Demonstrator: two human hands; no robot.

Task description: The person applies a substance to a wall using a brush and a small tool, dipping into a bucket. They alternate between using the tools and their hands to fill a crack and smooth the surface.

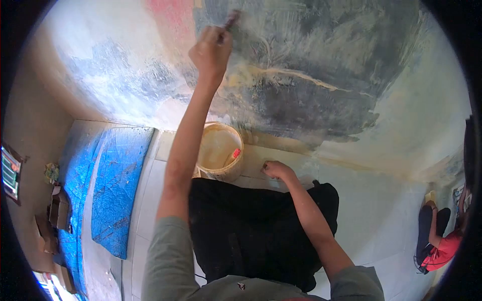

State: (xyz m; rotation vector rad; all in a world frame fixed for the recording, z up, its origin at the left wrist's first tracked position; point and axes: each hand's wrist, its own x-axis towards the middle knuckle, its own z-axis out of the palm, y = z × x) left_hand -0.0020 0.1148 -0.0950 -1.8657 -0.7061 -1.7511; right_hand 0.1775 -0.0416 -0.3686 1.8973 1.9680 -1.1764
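Note:
My left hand (211, 54) is raised against the painted wall (311, 55), its fingers closed round a short, dark reddish-brown brush (232, 19). Motion blurs the brush, so its tip is not clear. Below that arm stands a round cream bucket (221, 173) with pale residue inside. A red-ended tool (236, 153) leans in it, its lower part hard to make out. My right hand (275, 170) hangs low, to the right of the bucket and apart from it, in front of my knee. Its fingers are curled in, and nothing shows in them.
Blue crackled sheeting (118, 185) lies on the tiled floor (371, 215) to the left, with cardboard boxes (59, 206) beyond it. At the far right another person in a red shirt (444, 248) sits low by the wall. The wall's base runs just beyond the bucket.

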